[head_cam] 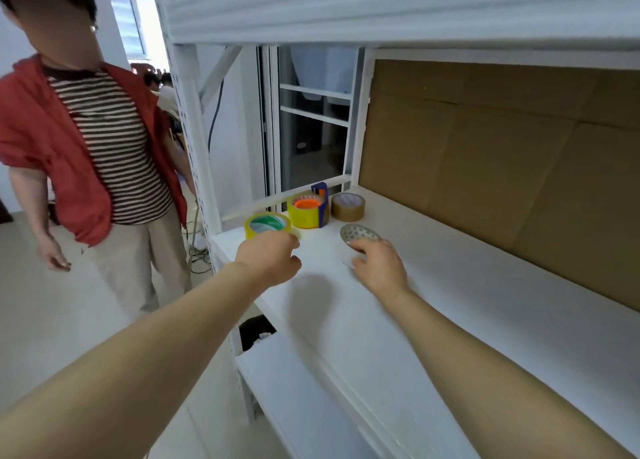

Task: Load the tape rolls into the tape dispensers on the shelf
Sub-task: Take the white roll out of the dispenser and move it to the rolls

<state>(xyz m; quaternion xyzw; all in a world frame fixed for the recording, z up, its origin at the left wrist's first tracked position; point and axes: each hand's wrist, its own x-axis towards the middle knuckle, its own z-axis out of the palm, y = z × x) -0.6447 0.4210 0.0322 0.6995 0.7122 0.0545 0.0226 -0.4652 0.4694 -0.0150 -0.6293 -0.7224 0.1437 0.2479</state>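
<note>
White shelf: hands reach yellow roll and clear roll.

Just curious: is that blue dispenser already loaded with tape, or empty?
Loaded: a yellow roll sits around the blue dispenser's orange hub.

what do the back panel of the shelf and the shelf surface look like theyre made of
Back panel: corrugated cardboard by the look, matte brown, with visible fold creases and seams. Shelf surface: a smooth white board with a slight sheen; painted or laminated, the core cannot be told.
</note>
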